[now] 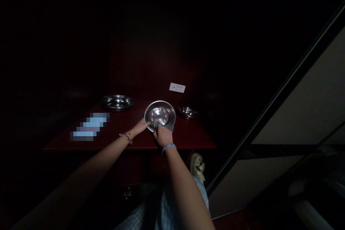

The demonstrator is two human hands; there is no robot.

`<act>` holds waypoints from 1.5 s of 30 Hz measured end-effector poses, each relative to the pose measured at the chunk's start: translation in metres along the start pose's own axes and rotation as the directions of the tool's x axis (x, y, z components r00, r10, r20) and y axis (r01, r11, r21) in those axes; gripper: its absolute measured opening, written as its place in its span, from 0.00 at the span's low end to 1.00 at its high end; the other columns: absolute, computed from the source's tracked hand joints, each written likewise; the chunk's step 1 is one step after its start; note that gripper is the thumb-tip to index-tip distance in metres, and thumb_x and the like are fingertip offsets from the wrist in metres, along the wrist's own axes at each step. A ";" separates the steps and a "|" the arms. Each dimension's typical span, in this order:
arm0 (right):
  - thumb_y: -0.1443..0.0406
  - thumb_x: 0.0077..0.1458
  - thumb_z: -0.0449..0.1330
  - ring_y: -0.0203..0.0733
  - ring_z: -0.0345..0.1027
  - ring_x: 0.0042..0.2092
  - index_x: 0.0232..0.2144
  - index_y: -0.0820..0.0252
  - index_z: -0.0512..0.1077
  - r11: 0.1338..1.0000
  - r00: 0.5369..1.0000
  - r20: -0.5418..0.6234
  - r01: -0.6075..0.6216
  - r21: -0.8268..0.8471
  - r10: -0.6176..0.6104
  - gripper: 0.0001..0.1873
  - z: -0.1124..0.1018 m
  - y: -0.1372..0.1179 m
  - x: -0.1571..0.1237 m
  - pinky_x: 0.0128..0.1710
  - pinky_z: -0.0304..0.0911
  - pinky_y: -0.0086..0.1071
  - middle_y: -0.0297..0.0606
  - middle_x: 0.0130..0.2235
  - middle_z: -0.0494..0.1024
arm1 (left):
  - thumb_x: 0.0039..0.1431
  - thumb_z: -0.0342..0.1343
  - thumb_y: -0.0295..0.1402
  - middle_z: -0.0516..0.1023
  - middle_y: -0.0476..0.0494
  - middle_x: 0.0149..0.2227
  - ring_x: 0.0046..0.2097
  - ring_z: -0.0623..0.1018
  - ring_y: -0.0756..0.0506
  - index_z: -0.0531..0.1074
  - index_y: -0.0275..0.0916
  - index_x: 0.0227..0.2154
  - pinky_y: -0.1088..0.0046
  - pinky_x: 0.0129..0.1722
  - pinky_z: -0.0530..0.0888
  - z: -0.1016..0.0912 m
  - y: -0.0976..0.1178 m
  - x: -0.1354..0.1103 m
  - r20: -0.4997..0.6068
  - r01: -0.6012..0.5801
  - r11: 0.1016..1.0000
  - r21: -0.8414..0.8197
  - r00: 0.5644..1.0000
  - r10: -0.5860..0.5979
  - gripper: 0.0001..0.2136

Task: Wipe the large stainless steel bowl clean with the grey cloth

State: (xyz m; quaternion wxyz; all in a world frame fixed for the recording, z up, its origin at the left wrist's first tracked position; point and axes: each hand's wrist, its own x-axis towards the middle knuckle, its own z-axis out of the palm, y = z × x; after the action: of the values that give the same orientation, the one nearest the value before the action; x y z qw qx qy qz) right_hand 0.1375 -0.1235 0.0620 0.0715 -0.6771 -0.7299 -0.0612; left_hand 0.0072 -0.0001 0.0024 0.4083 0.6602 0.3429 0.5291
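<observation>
A shiny steel bowl is tilted toward me above the dark red table. My left hand grips its left rim, thumb on the inner side. My right hand is closed round a grey cloth that lies against the bowl's near inner wall. Part of the cloth is hidden under my right fingers. To the left rests a wider steel bowl, and on the right sit smaller steel bowls that look stacked.
The table ends at a front edge close to my wrists. A blurred-out blue rectangle lies at its left. On the back wall is a white socket plate. Below the table shows a beige clog. A pale panel slants along the right.
</observation>
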 end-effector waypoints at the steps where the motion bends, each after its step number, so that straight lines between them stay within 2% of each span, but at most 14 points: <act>1: 0.63 0.69 0.51 0.51 0.77 0.51 0.51 0.64 0.69 1.000 1.000 -0.001 0.002 0.002 -0.002 0.14 0.000 0.000 0.000 0.49 0.68 0.37 0.53 0.46 0.82 | 0.52 0.59 0.30 0.83 0.38 0.48 0.57 0.78 0.36 0.74 0.35 0.51 0.52 0.63 0.71 0.000 -0.002 0.000 -0.006 0.004 1.000 -0.002 1.000 -0.004 0.22; 8: 0.63 0.70 0.48 0.51 0.76 0.52 0.52 0.66 0.69 1.000 1.000 -0.004 0.013 -0.002 -0.013 0.16 0.002 0.000 0.001 0.50 0.68 0.37 0.55 0.47 0.81 | 0.50 0.59 0.30 0.83 0.37 0.49 0.55 0.80 0.36 0.75 0.34 0.49 0.51 0.63 0.71 -0.001 -0.015 0.003 -0.034 0.017 1.000 -0.008 0.999 -0.018 0.20; 17: 0.67 0.68 0.48 0.53 0.75 0.54 0.52 0.69 0.68 1.000 1.000 0.006 0.029 -0.001 -0.029 0.15 0.002 0.000 0.000 0.52 0.68 0.38 0.58 0.48 0.81 | 0.51 0.59 0.29 0.81 0.34 0.55 0.59 0.77 0.35 0.73 0.33 0.51 0.52 0.66 0.67 0.000 0.003 -0.002 -0.016 0.058 0.998 -0.001 0.998 -0.058 0.22; 28: 0.65 0.66 0.52 0.51 0.76 0.51 0.50 0.69 0.69 1.000 0.999 -0.030 0.030 0.001 -0.030 0.15 0.003 0.000 0.001 0.50 0.69 0.38 0.56 0.45 0.81 | 0.52 0.58 0.28 0.82 0.35 0.51 0.57 0.78 0.36 0.72 0.33 0.53 0.52 0.64 0.70 -0.001 0.012 -0.005 0.001 0.018 1.000 0.026 1.000 -0.018 0.23; 33: 0.65 0.66 0.52 0.52 0.77 0.51 0.50 0.68 0.70 1.000 0.999 -0.039 0.026 0.004 -0.026 0.15 0.003 0.000 0.001 0.50 0.70 0.38 0.56 0.46 0.82 | 0.53 0.58 0.28 0.84 0.36 0.47 0.55 0.79 0.36 0.74 0.33 0.50 0.51 0.61 0.72 0.000 0.017 -0.006 0.004 0.010 1.000 0.029 1.000 -0.010 0.20; 42: 0.65 0.69 0.48 0.52 0.77 0.51 0.51 0.67 0.68 0.999 0.999 -0.033 0.018 0.032 -0.017 0.15 0.001 0.000 0.000 0.49 0.69 0.37 0.54 0.46 0.82 | 0.52 0.57 0.26 0.83 0.36 0.49 0.56 0.79 0.36 0.74 0.32 0.50 0.52 0.64 0.69 0.000 0.013 -0.005 -0.015 0.087 0.996 0.013 0.996 -0.087 0.20; 45: 0.65 0.70 0.47 0.51 0.77 0.51 0.52 0.67 0.68 0.999 0.999 -0.040 0.023 0.032 -0.021 0.15 0.003 0.001 0.001 0.49 0.69 0.37 0.55 0.46 0.81 | 0.52 0.58 0.28 0.83 0.35 0.51 0.58 0.78 0.36 0.74 0.32 0.51 0.51 0.65 0.68 0.000 0.009 -0.004 -0.014 0.079 0.997 0.000 0.997 -0.079 0.21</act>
State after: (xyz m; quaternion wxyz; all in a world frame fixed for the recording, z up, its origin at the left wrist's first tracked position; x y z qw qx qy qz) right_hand 0.1384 -0.1223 0.0590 0.0963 -0.6664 -0.7366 -0.0637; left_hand 0.0064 -0.0079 0.0087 0.4263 0.6426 0.3716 0.5170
